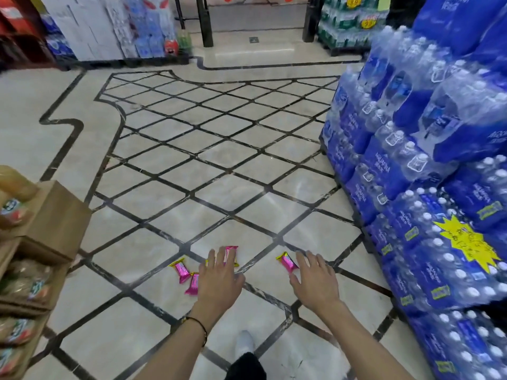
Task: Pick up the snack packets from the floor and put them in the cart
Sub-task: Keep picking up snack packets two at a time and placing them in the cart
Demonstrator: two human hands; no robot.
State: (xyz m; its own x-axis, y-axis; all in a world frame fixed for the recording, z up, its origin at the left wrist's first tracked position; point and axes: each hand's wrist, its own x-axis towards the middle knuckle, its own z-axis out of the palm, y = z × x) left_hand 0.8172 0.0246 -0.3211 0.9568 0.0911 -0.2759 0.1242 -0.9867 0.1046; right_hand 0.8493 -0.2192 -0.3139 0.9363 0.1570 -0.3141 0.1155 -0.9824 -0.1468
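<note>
Reaching down toward the lower middle of the frame, both bare hands hang palm-down over the pale tiled floor (164, 220) with its dark diagonal lines. The left hand (219, 278) has its fingers spread and loose, grasping nothing; it covers part of a cluster of pink snack packets with gold ends. One packet (181, 270) lies just left of that hand, a second (193, 283) touches or nearly touches the first at its lower end, and a third (231, 255) shows above the fingertips (a sliver of yellow beside the index finger may be a further packet, but that cannot be told). The right hand (315, 281) is likewise open and empty, its fingers splayed, with a fourth packet (288, 262) lying on the floor just at its thumb side. A thin dark bracelet (200, 326) circles the left wrist. Stacked blue cases of bottled water (428, 187) fill the right side of the frame, carrying a yellow starburst tag (466, 242). Cardboard boxes (52, 223) of bagged goods stand at the left edge. A white shoe (244, 342) shows at the bottom centre.
</note>
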